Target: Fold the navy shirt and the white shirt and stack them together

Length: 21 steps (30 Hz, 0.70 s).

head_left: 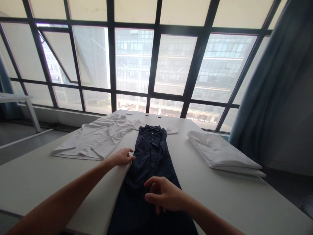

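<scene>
The right hand curls empty fingers above the dark shirt; the left hand meets its edge, grip unclear.

A wide window with a black frame fills the view from ten o'clock through twelve to two; its top panes look cream, and bright daylight comes through the middle ones, with a pale building outside; one tilted pane stands ajar at eleven; a blue-grey curtain hangs at two, another curtain at nine; a white side table stands at nine on grey floor; a large white table stretches from six towards twelve, two dark holes near its far end.
</scene>
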Each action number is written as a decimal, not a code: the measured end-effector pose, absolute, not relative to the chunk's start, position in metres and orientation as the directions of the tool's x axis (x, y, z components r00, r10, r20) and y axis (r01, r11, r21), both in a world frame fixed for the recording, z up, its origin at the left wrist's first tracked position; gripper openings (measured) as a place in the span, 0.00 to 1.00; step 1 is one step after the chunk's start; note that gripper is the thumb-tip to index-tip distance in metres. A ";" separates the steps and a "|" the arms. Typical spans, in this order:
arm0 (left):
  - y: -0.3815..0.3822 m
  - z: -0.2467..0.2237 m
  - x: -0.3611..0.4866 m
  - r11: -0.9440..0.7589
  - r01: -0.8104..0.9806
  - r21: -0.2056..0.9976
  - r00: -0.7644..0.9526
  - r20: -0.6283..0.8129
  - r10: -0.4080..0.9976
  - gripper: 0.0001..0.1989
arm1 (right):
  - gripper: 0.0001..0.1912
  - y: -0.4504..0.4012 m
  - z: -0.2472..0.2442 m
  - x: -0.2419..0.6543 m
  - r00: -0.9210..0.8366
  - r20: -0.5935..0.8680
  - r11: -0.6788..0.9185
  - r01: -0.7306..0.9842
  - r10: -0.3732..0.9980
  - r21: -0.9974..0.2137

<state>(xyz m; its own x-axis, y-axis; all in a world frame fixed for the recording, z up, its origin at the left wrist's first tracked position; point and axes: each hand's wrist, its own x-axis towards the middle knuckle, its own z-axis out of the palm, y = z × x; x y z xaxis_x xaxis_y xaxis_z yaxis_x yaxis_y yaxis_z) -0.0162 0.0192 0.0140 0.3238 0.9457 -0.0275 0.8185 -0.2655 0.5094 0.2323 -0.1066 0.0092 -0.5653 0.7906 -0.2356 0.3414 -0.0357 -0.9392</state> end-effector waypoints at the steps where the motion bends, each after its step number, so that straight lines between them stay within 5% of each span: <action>1: 0.020 0.013 -0.012 -0.226 0.796 0.561 0.309 -0.055 0.950 0.27 | 0.25 -0.107 0.009 0.231 -0.553 -0.250 -0.057 0.343 0.795 -0.938; 6: 0.019 0.011 -0.003 -0.188 0.696 0.693 0.274 -0.015 0.962 0.19 | 0.23 -0.108 0.007 0.226 -0.534 -0.261 -0.081 0.337 0.804 -0.938; 11: 0.013 0.015 -0.007 -0.299 0.830 0.470 0.298 0.079 0.951 0.13 | 0.14 -0.110 0.008 0.222 -0.625 -0.322 -0.180 0.281 0.711 -0.943; 16: 0.000 0.012 0.004 -0.519 0.815 0.258 0.482 0.195 0.854 0.23 | 0.14 -0.113 0.009 0.221 -0.684 -0.373 -0.211 0.311 0.627 -0.927; 21: -0.008 -0.001 0.008 -0.605 0.761 0.233 0.631 -0.049 0.774 0.38 | 0.13 -0.115 0.014 0.222 -0.713 -0.343 -0.208 0.274 0.611 -0.939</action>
